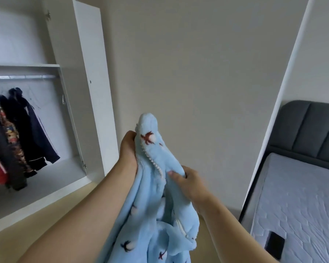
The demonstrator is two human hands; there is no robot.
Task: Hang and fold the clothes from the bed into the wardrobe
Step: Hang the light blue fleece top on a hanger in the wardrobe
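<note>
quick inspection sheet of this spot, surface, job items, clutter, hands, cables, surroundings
surface: bare mattress, no clothes on the part in view
job's things: light blue fleece garment held up in the air; wardrobe open, hung clothes on its rail
clutter: flat dark object on the mattress, cannot tell what
hands: left hand grips the garment near its top; right hand pinches a fold lower down
cables: nothing seen
surroundings: plain wall, grey headboard, pale floor
</note>
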